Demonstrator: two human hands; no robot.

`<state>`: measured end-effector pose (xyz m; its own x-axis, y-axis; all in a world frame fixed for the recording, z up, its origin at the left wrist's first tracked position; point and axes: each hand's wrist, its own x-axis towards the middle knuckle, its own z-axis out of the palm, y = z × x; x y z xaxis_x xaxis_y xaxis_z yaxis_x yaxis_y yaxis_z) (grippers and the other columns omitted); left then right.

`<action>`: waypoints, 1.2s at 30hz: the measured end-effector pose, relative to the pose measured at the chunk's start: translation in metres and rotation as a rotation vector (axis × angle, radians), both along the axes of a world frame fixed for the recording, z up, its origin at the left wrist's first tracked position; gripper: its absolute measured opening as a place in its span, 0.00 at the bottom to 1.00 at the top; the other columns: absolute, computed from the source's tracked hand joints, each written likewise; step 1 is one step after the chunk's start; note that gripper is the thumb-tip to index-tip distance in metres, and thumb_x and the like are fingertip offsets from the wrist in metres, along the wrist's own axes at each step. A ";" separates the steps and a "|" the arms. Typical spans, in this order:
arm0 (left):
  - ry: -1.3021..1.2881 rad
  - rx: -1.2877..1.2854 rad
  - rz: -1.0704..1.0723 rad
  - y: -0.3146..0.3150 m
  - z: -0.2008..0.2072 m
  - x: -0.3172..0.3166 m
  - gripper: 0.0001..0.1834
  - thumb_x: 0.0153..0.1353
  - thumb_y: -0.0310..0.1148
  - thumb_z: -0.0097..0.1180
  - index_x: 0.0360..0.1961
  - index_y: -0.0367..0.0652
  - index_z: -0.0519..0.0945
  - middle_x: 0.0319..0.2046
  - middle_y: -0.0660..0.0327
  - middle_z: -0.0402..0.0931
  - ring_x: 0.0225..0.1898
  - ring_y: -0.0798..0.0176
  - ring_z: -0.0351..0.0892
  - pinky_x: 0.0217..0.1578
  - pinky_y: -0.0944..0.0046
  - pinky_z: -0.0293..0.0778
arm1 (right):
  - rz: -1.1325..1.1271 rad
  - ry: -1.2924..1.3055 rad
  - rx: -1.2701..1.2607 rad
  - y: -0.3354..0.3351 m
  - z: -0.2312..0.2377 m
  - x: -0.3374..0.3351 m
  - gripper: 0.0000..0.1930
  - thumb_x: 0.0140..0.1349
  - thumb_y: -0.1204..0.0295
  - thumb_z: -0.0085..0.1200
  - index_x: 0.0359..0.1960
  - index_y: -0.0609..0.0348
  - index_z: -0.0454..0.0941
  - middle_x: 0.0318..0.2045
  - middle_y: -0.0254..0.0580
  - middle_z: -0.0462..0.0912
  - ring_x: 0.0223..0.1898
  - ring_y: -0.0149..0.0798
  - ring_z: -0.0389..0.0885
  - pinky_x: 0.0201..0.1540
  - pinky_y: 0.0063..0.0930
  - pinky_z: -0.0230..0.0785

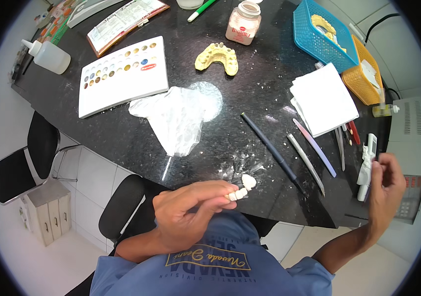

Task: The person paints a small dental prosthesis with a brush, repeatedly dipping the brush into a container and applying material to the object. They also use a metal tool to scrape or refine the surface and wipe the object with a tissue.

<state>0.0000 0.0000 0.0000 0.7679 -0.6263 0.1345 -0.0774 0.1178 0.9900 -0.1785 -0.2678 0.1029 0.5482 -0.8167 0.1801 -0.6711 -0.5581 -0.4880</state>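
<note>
My left hand (188, 209) is closed in a pinch on a small white row of teeth, a dental bridge (237, 195), held over the table's front edge. Just beyond it is a white lump (249, 181), with white powder scattered around; I cannot tell whether it touches the bridge. At the far right, my right hand (387, 185) is closed, thumb and fingertips together beside a white pen-shaped device (367, 170) with crumpled white wrapping around it. Whatever those fingertips hold is too small to make out. A yellow dental cast (216, 59) sits farther back.
A dark pen-like tool (272, 150), a silver tool (306, 163) and a purple tool (315, 147) lie near white paper sheets (324, 98). Behind stand a blue basket (321, 49), an orange basket (363, 81) and a pink-powder jar (244, 23). Leftward are clear plastic (173, 118) and a palette (124, 93).
</note>
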 end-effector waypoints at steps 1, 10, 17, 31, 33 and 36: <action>-0.003 0.002 -0.006 0.000 0.001 0.000 0.05 0.57 0.16 0.59 0.35 0.29 0.82 0.34 0.48 0.84 0.31 0.59 0.87 0.28 0.72 0.83 | -0.027 -0.147 -0.019 0.003 0.000 -0.001 0.11 0.59 0.68 0.57 0.39 0.59 0.73 0.27 0.41 0.73 0.26 0.32 0.69 0.28 0.21 0.61; -0.073 0.051 -0.028 0.000 0.000 0.003 0.04 0.59 0.19 0.58 0.35 0.30 0.81 0.33 0.47 0.83 0.31 0.58 0.86 0.27 0.71 0.84 | 0.666 -0.806 0.113 0.080 -0.046 0.020 0.13 0.55 0.69 0.60 0.36 0.60 0.70 0.25 0.45 0.73 0.20 0.34 0.73 0.22 0.21 0.68; -0.099 0.059 -0.045 0.001 0.000 0.003 0.05 0.61 0.22 0.58 0.35 0.30 0.81 0.33 0.45 0.83 0.31 0.57 0.86 0.27 0.70 0.84 | 0.654 -0.877 0.303 0.117 -0.080 0.031 0.12 0.48 0.78 0.62 0.34 0.66 0.74 0.26 0.49 0.78 0.22 0.41 0.82 0.23 0.25 0.77; -0.105 0.056 -0.042 0.000 0.001 0.003 0.04 0.61 0.21 0.57 0.35 0.31 0.81 0.33 0.45 0.83 0.31 0.57 0.86 0.27 0.71 0.84 | 0.655 -0.717 0.293 0.120 -0.077 0.032 0.12 0.43 0.80 0.62 0.32 0.63 0.75 0.22 0.46 0.80 0.20 0.39 0.82 0.23 0.26 0.76; -0.107 0.054 -0.041 0.000 0.000 0.003 0.04 0.61 0.21 0.57 0.35 0.30 0.81 0.33 0.45 0.83 0.31 0.57 0.86 0.27 0.71 0.84 | 0.656 -0.712 0.287 0.119 -0.078 0.028 0.12 0.43 0.80 0.62 0.32 0.63 0.75 0.22 0.45 0.80 0.20 0.39 0.82 0.23 0.26 0.76; -0.097 0.049 -0.039 0.001 -0.001 0.002 0.04 0.61 0.21 0.57 0.35 0.30 0.81 0.34 0.44 0.82 0.32 0.56 0.86 0.27 0.70 0.84 | 0.660 -0.707 0.289 0.118 -0.080 0.022 0.12 0.44 0.80 0.62 0.32 0.63 0.75 0.22 0.45 0.80 0.21 0.38 0.82 0.23 0.26 0.76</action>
<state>0.0020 0.0007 -0.0006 0.7274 -0.6633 0.1757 -0.1699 0.0740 0.9827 -0.1566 -0.1497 0.0229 0.7505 -0.4523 0.4819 0.2247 -0.5111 -0.8296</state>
